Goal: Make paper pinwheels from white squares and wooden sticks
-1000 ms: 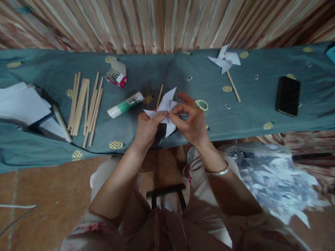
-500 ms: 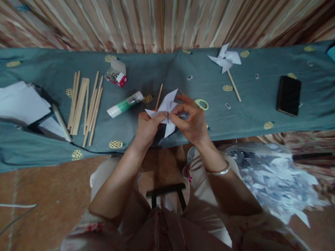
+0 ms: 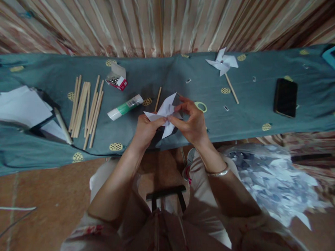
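Both hands hold a white paper pinwheel (image 3: 168,105) above the near edge of the table. My left hand (image 3: 147,128) pinches it near its centre, thumb on top. My right hand (image 3: 193,121) grips the right side, its thumb also by the centre and its fingers bent over the folded paper. Just behind the pinwheel lies a wooden stick (image 3: 158,99), its lower end hidden by the paper. Scissors with a pale green handle (image 3: 201,106) rest right of my right hand, mostly covered. A green and white glue stick (image 3: 125,107) lies to the left.
On the cloth-covered table (image 3: 182,72) are several wooden sticks (image 3: 84,106), an open box of pins (image 3: 117,80), white paper sheets (image 3: 21,105), a pinwheel on a stick (image 3: 223,62) and a black phone (image 3: 285,98). A bag of paper pieces (image 3: 279,184) stands on the floor at right.
The thumb of my right hand has straightened and its fingers have shifted slightly along the paper. Both hands still hold the pinwheel. The whole view has tilted a little.
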Demonstrator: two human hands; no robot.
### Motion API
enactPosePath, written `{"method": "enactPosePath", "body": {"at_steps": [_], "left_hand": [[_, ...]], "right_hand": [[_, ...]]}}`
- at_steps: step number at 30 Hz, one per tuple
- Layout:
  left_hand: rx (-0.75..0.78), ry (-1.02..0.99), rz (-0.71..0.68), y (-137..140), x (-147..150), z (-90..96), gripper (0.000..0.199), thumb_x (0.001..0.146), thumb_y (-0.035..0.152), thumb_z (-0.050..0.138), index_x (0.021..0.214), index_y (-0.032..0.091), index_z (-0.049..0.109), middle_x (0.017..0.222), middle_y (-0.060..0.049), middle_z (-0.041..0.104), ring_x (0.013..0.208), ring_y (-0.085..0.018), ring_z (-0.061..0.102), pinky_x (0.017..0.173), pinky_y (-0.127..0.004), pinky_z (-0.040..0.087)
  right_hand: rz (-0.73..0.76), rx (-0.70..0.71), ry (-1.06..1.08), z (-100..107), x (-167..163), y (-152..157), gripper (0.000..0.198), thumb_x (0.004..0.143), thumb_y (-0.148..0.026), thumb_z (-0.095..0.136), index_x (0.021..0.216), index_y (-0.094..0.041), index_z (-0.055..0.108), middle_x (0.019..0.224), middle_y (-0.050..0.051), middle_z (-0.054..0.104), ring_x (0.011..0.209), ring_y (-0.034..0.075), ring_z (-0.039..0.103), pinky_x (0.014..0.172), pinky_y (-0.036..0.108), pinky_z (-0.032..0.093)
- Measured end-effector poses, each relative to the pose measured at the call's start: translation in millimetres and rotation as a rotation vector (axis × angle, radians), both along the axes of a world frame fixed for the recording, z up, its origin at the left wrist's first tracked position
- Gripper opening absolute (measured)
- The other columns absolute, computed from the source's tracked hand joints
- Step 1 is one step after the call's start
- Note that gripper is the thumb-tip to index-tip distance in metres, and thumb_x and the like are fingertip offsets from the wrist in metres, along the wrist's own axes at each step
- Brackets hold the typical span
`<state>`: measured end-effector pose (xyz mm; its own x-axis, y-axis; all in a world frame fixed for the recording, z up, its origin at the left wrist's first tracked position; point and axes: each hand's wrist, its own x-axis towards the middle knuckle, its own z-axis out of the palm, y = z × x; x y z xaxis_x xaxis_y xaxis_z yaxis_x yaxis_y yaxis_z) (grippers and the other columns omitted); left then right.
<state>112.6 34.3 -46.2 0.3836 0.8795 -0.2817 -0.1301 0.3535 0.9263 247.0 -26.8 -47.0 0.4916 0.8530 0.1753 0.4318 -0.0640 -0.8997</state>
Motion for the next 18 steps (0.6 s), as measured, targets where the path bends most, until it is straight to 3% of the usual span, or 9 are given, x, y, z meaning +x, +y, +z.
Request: {"method": "enactPosePath", "body": {"at_steps": [3, 7, 12, 18], "left_hand": [[0.008, 0.026, 0.0, -1, 0, 2.1, 0.011, 0.056, 0.02, 0.075, 0.055, 0.014, 0.066, 0.054, 0.003, 0.06, 0.051, -0.009, 0.051, 0.051, -0.021, 0.04], [0.021, 0.019, -0.025, -1, 0, 3.6, 0.012, 0.053, 0.023, 0.077, 0.059, 0.015, 0.069, 0.059, 0.002, 0.065, 0.055, -0.011, 0.054, 0.056, -0.023, 0.044], [0.028, 0.044, -0.083, 0, -4, 4.2, 0.016, 0.052, 0.026, 0.079, 0.057, 0.015, 0.068, 0.056, 0.002, 0.062, 0.053, -0.011, 0.052, 0.054, -0.023, 0.041], [0.044, 0.053, -0.124, 0, -9, 0.5, 0.018, 0.054, 0.028, 0.081, 0.056, 0.016, 0.069, 0.056, 0.001, 0.061, 0.052, -0.011, 0.052, 0.053, -0.024, 0.041]], "right_hand": [[-0.003, -0.014, 0.011, -3, 2, 0, 0.038, 0.064, -0.034, 0.077, 0.097, -0.022, 0.061, 0.13, 0.01, 0.06, 0.122, 0.028, 0.056, 0.102, 0.049, 0.044], [0.023, -0.03, 0.066, -4, 6, 1, 0.053, 0.061, -0.032, 0.079, 0.11, -0.021, 0.061, 0.123, 0.01, 0.064, 0.117, 0.028, 0.059, 0.099, 0.046, 0.047], [0.144, -0.091, 0.309, -4, 10, 2, 0.038, 0.059, -0.029, 0.079, 0.093, -0.018, 0.066, 0.107, 0.007, 0.069, 0.095, 0.023, 0.065, 0.086, 0.039, 0.052], [0.269, -0.151, 0.575, 2, 13, 1, 0.035, 0.055, -0.03, 0.084, 0.084, -0.018, 0.068, 0.087, 0.002, 0.071, 0.079, 0.017, 0.064, 0.076, 0.032, 0.053]]}}
